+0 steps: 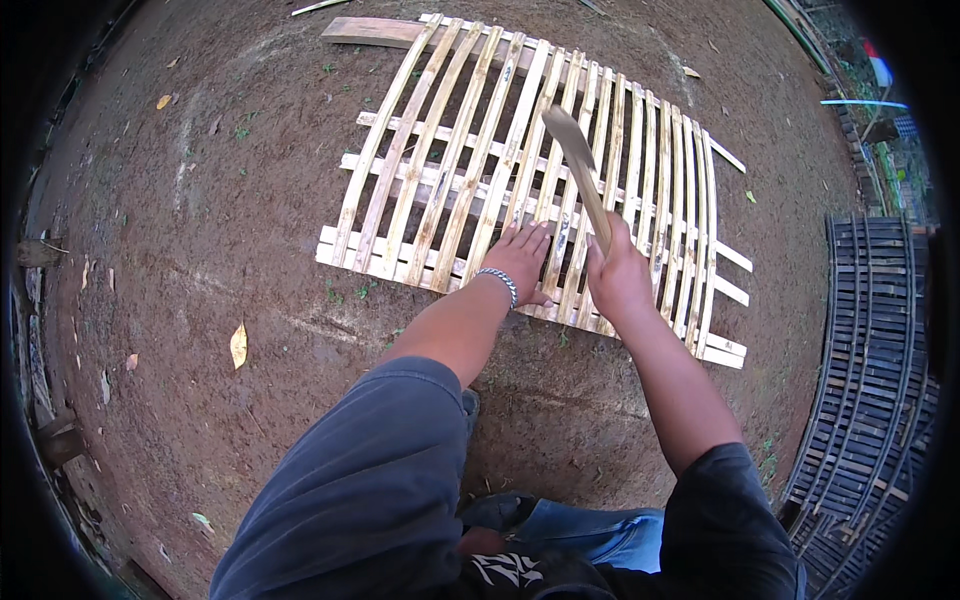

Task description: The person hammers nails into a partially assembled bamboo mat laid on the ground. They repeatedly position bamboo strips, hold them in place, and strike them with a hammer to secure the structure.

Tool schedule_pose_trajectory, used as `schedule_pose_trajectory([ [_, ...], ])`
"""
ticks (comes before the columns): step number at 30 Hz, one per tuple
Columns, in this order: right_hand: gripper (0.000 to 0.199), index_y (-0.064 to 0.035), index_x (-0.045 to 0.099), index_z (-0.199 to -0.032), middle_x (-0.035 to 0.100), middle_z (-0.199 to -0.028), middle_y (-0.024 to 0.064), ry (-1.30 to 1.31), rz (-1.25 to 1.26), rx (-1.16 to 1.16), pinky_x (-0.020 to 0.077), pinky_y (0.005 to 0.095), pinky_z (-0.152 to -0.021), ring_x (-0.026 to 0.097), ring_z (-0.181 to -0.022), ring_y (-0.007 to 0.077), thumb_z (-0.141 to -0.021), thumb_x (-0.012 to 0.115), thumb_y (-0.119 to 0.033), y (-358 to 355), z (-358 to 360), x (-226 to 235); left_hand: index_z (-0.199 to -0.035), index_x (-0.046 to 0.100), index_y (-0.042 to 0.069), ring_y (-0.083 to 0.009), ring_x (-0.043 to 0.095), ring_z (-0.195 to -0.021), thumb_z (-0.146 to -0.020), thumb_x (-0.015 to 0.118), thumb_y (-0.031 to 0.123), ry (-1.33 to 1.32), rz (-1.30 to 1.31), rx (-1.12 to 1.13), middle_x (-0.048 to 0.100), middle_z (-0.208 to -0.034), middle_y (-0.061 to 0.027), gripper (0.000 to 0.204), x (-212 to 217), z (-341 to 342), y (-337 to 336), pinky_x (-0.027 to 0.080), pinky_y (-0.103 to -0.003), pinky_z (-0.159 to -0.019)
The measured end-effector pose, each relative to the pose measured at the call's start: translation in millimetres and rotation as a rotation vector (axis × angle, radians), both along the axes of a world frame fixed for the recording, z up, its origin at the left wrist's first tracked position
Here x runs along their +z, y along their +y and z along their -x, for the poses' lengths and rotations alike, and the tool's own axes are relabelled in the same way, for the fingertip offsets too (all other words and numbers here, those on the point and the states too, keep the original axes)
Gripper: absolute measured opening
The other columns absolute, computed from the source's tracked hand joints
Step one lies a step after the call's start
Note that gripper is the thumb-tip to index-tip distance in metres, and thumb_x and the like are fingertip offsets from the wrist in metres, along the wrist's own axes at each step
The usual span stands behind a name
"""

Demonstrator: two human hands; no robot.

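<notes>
While the left hand (pixel 520 258) presses flat, fingers spread, on a pale bamboo lattice panel (pixel 520 170) lying on bare brown soil (pixel 200 250), the right hand (pixel 617 275) is clenched around a bamboo stick (pixel 578 165) raised above the slats. Dark slatted panels (pixel 870 380) lie at right.

Left hand (pixel 520 255) flat, fingers spread, right hand (pixel 617 275) fisted, both arms extended
</notes>
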State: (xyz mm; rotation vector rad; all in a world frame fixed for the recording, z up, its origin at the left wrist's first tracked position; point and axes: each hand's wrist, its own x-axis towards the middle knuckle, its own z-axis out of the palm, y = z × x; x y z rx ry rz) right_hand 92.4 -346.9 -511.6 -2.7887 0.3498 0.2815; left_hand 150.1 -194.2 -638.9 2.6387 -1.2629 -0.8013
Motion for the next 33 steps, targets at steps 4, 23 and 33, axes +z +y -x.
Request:
schedule_pose_trajectory([
  [4,0.043,-0.0087,0.043,-0.147,0.073,-0.103,0.0257,0.343,0.192,-0.038,0.0577,0.0565,-0.083,0.073,-0.094,0.0441,-0.107,0.053,-0.022,-50.4,24.8,-42.5,-0.166,0.018,-0.001,-0.0286,0.011,-0.164,-0.086,0.066,0.077,-0.001,0.011,-0.019,0.013,-0.177,-0.0148,0.122,8.9,2.1,-9.9,0.01,-0.045,-0.133],
  [23,0.041,-0.0062,0.046,-0.141,0.072,-0.1,0.0314,0.064,-0.059,-0.236,0.0572,0.0577,-0.084,0.072,-0.096,0.0486,-0.104,0.058,-0.021,-13.1,22.4,-36.1,-0.165,0.021,-0.002,-0.0291,0.013,-0.164,-0.086,0.065,0.076,-0.024,0.055,0.0,0.015,-0.176,-0.0163,0.12,-4.1,0.0,0.9,0.01,-0.046,-0.133],
  [33,0.05,-0.0081,0.043,-0.147,0.072,-0.107,0.0306,0.221,-0.015,-0.178,0.055,0.0574,-0.091,0.07,-0.105,0.0496,-0.104,0.058,-0.028,-20.4,25.4,-39.1,-0.165,0.018,-0.005,-0.0312,0.01,-0.164,-0.079,0.062,0.088,-0.109,-0.026,0.219,0.014,-0.175,-0.0213,0.134,12.8,13.2,10.2,0.008,-0.046,-0.133],
])
